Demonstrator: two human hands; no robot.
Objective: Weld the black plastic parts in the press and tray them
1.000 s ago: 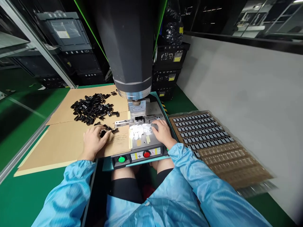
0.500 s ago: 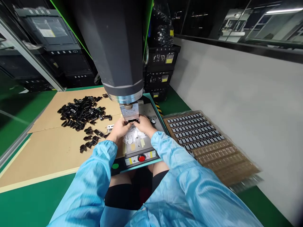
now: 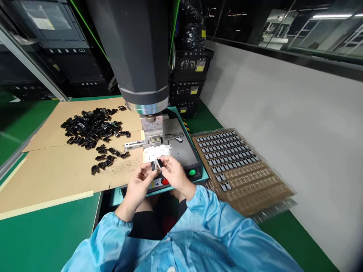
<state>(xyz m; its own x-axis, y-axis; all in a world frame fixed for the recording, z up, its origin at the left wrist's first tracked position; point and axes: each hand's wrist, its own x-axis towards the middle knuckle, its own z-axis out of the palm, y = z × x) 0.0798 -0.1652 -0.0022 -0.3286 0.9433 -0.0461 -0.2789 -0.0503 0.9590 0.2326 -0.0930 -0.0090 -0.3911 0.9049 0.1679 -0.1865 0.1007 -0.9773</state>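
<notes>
Both hands have drawn back from under the press head (image 3: 141,56) toward the near edge. Left hand (image 3: 138,185) and right hand (image 3: 174,175) each pinch a small black part (image 3: 156,164), held together above the buttons. Tray (image 3: 241,170) right: far rows filled, near rows empty; loose pile (image 3: 90,126) remains left.

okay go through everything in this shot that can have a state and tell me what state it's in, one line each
left hand: pinching a small black part
right hand: pinching a second black part
press head: raised clear of the fixture
fixture: nothing loaded that I can tell
loose black parts: heaped on cardboard
tray: far rows filled, near rows mostly unfilled
</notes>
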